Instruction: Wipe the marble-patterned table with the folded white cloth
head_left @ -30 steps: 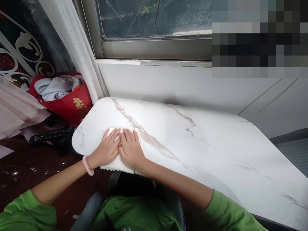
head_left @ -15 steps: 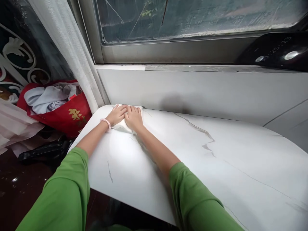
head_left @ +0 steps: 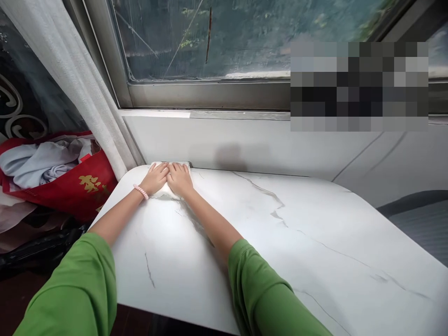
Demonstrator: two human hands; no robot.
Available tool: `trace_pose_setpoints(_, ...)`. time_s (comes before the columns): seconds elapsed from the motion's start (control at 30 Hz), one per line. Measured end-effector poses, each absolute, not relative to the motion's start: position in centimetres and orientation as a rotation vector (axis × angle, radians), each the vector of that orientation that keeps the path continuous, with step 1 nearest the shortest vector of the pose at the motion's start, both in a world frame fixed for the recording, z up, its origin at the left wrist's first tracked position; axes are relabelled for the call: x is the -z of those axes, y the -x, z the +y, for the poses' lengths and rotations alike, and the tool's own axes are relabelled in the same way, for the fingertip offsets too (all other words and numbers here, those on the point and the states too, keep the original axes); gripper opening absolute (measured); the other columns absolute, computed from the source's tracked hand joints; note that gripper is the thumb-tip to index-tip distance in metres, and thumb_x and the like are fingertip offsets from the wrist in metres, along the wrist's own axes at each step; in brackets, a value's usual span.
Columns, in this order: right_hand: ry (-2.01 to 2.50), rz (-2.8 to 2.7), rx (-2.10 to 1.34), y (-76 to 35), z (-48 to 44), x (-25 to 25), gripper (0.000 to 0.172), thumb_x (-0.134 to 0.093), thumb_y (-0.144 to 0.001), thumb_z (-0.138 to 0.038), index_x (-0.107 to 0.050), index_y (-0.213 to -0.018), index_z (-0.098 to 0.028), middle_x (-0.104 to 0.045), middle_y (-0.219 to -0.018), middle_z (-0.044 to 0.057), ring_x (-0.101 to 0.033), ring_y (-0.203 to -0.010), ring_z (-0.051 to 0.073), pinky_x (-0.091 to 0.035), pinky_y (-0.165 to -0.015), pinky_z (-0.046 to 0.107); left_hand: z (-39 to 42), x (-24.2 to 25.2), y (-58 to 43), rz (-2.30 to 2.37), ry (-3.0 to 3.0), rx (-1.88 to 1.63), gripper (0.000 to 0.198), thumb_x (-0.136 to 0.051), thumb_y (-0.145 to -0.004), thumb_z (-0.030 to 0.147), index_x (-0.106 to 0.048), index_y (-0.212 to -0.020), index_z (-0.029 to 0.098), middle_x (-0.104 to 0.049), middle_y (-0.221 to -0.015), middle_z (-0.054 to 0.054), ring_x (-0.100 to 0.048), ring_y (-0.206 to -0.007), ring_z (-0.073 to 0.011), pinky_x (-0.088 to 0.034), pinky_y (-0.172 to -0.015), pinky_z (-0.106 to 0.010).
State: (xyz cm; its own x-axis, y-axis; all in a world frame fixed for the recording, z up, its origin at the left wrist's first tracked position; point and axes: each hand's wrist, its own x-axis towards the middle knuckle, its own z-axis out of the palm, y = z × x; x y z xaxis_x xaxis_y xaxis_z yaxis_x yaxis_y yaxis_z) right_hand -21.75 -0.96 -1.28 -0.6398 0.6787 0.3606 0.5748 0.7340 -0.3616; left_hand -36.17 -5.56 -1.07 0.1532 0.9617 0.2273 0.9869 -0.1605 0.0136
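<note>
A folded white cloth [head_left: 161, 190] lies at the far left corner of the white marble table [head_left: 252, 233], close to the wall. My left hand [head_left: 155, 178] and my right hand [head_left: 179, 179] lie flat on it side by side, fingers stretched toward the wall and pressing down. Most of the cloth is hidden under the hands. A pink bead bracelet [head_left: 140, 191] circles my left wrist. Both arms are in green sleeves and reach far forward.
A white curtain [head_left: 75, 88] hangs at the left of the window [head_left: 210, 42]. A red bag [head_left: 66, 179] with grey clothes stands on the dark floor beside the table's left edge. A white wall panel [head_left: 262, 144] runs behind the table.
Both hands pushed the cloth from the table's near edge away to the far corner by the wall. In the last half second they have stayed there.
</note>
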Motion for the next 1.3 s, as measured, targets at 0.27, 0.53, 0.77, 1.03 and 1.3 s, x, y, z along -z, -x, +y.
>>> trace_pose_setpoints(0.27, 0.843, -2.511, -0.364, 19.7, -9.2, 0.7, 0.043, -0.041, -0.095, -0.018, -0.049, -0.136, -0.011, -0.049, -0.145, 0.016, -0.039, -0.137, 0.024, -0.018, -0.120, 0.047, -15.3, 0.8, 34.1, -1.974, 2.207, 0.262, 0.047, -0.027, -0.098, 0.023, -0.048, -0.140, 0.013, -0.044, -0.151, -0.017, -0.034, -0.144, -0.0265, -0.021, -0.119, -0.053)
trace_pose_setpoints(0.53, 0.640, -2.590, -0.396, 19.4, -20.0, 0.2, 0.050, -0.044, -0.095, -0.025, -0.045, -0.141, -0.005, -0.046, -0.147, 0.021, -0.036, -0.139, 0.030, -0.017, -0.120, 0.052, -28.4, 0.9, 34.0, -1.989, 2.168, 0.266, 0.051, -0.024, -0.100, 0.026, -0.042, -0.146, 0.015, -0.041, -0.153, -0.016, -0.031, -0.145, -0.0268, -0.020, -0.119, -0.054)
trace_pose_setpoints(0.77, 0.546, -2.646, -0.473, 21.2, -24.3, -0.5, 0.054, -0.042, -0.096, -0.030, -0.042, -0.142, -0.001, -0.042, -0.149, 0.026, -0.033, -0.142, 0.034, -0.015, -0.119, 0.055, -33.8, -0.1, 35.7, -2.110, 2.146, 0.222, 0.053, -0.024, -0.099, 0.025, -0.036, -0.150, 0.020, -0.039, -0.155, -0.012, -0.031, -0.145, -0.0253, -0.018, -0.120, -0.053)
trace_pose_setpoints(1.03, 0.574, -2.623, -0.497, 24.4, -19.8, -0.1, 0.052, -0.041, -0.094, -0.025, -0.044, -0.141, -0.002, -0.045, -0.147, 0.023, -0.037, -0.138, 0.033, -0.015, -0.119, 0.053, -28.9, -1.0, 37.8, -2.266, 2.112, 0.185, 0.053, -0.024, -0.099, 0.026, -0.037, -0.150, 0.018, -0.039, -0.155, -0.013, -0.030, -0.146, -0.0241, -0.014, -0.121, -0.052)
trace_pose_setpoints(1.3, 0.750, -2.459, -0.444, 27.4, -9.9, 1.5, 0.046, -0.037, -0.090, -0.019, -0.053, -0.132, -0.007, -0.056, -0.135, 0.021, -0.045, -0.128, 0.032, -0.021, -0.115, 0.051, -16.9, -0.7, 40.1, -2.290, 2.195, 0.229, 0.047, -0.030, -0.100, 0.026, -0.043, -0.146, 0.023, -0.040, -0.155, -0.008, -0.030, -0.145, -0.0201, -0.011, -0.122, -0.047)
